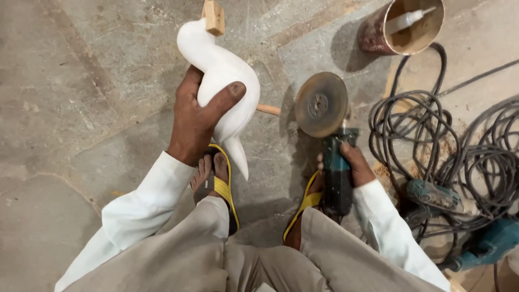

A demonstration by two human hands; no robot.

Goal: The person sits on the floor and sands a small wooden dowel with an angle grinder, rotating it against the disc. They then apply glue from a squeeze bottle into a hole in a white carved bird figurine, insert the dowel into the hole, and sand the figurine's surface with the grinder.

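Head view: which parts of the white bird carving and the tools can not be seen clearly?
- White bird carving: middle covered by left hand.
- Angle grinder: grip wrapped by right hand; lower end behind the knee.
- Wooden block: cut by top edge.
- Blue tool: cut by right edge, under cables.

A carving workshop: angle grinder (324, 135), tangled cables (465, 146), sawdust-strewn floor (81, 81).

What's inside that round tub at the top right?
Inside the round tub a white squeeze bottle with a thin nozzle lies on its brownish bottom. The near wall hides part of the inside.
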